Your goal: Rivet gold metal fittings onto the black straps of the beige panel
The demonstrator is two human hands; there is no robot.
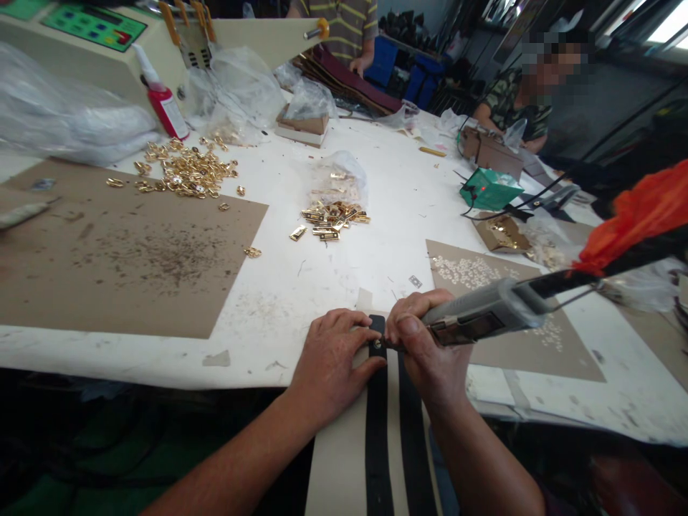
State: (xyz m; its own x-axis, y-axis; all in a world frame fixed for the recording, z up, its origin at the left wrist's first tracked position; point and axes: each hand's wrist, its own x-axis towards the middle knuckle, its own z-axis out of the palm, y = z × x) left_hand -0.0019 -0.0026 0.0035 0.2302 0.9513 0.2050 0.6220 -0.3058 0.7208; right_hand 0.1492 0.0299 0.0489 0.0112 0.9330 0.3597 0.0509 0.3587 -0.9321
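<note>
Gripped in my right hand is a grey electric screwdriver, tilted, its tip pointing left at a small metal fitting. That fitting sits near the far end of a black strap. My left hand holds this strap end down, with index finger and thumb bent around the fitting. A second black strap runs alongside, partly hidden by my right hand. Both straps lie on a cream strip that extends toward me past the table edge.
The white table bears gold clasps, gold plates, brown boards with scraps and small pale pieces, a red bottle and a green box. Orange cloth wraps the screwdriver's cable. Two people work across the table.
</note>
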